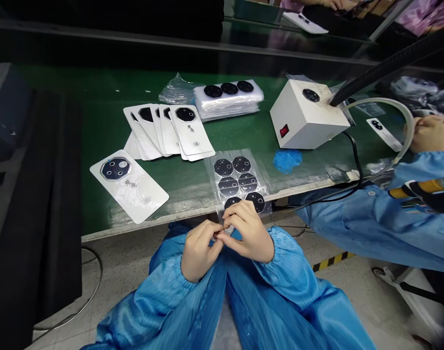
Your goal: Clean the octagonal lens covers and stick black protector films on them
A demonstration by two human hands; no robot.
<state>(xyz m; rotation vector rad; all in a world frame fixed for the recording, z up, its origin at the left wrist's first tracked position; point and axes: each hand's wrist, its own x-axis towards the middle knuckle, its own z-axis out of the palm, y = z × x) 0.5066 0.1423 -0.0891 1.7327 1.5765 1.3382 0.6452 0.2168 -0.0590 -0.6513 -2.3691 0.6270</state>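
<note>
My left hand [201, 247] and my right hand [248, 229] meet at the fingertips just off the table's front edge. Both are pinched closed; whatever lies between the fingers is too small or hidden to name. Right beyond them a clear plastic sheet [215, 182] carries several black octagonal camera-lens stickers [247, 182], its near end overhanging the edge and partly covered by my right hand. To the left lies a white phone back panel [143, 194] with a dark camera plate at its upper end. Behind it, more white panels [193, 133] are fanned out, overlapping.
A stack of plastic sheets [225, 104] with black lens stickers on top stands at the back. Right of it sits a white box [298, 121] with a red switch and a black hose. A blue putty-like lump [287, 160] lies nearby. A co-worker's hand [433, 133] is at far right.
</note>
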